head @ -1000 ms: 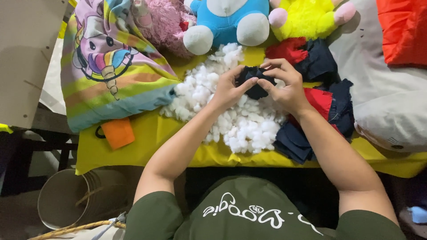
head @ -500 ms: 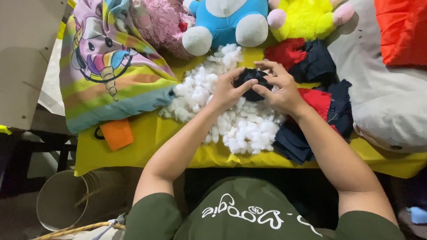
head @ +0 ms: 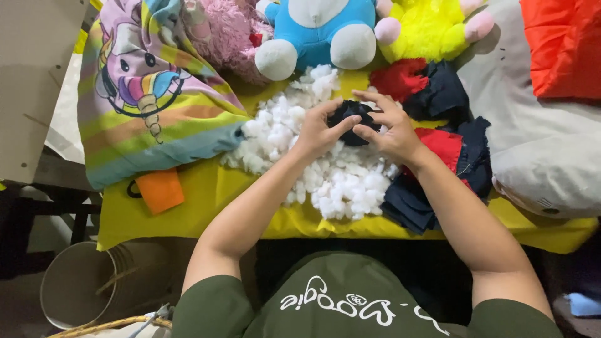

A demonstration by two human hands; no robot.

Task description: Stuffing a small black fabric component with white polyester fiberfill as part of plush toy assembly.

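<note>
Pinching a small dark fabric piece (head: 350, 119) between them, the left hand (head: 319, 131) and right hand (head: 391, 128) are holding it just above a heap of white stuffing (head: 313, 163) on the yellow table cover (head: 206, 200). Both hands' fingers are curling around the fabric, thumbs pressing in. Red and navy cloth scraps (head: 438, 163) are lying just beside the right wrist.

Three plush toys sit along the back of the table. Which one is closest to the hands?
The blue and white plush toy, in the middle. Its white feet point at the white stuffing pile; the pink one and yellow one sit off to either side.
</note>
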